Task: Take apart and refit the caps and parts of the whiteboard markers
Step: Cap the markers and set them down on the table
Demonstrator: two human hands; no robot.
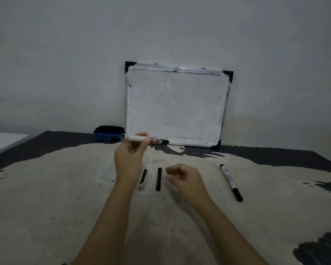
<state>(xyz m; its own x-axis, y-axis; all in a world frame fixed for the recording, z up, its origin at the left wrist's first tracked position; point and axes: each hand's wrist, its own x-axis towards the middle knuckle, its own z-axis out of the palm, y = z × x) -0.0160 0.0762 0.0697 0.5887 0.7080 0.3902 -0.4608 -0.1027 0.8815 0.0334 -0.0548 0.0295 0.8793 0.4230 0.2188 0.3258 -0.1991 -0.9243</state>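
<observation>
While the whiteboard (177, 106) leaned on the wall beyond both hands, the left hand (129, 155) gripped a marker barrel (141, 139) level, open end leftward. The right hand (183, 178) hung loosely curled, holding nothing. Complete marker (231, 182) lay to its right; black rod (158, 179) and another dark part (143, 176) between the hands.

Your marker (137, 138) is white with a black tip; the eraser (105, 135) is blue, the table (65, 188) worn beige over black.
</observation>
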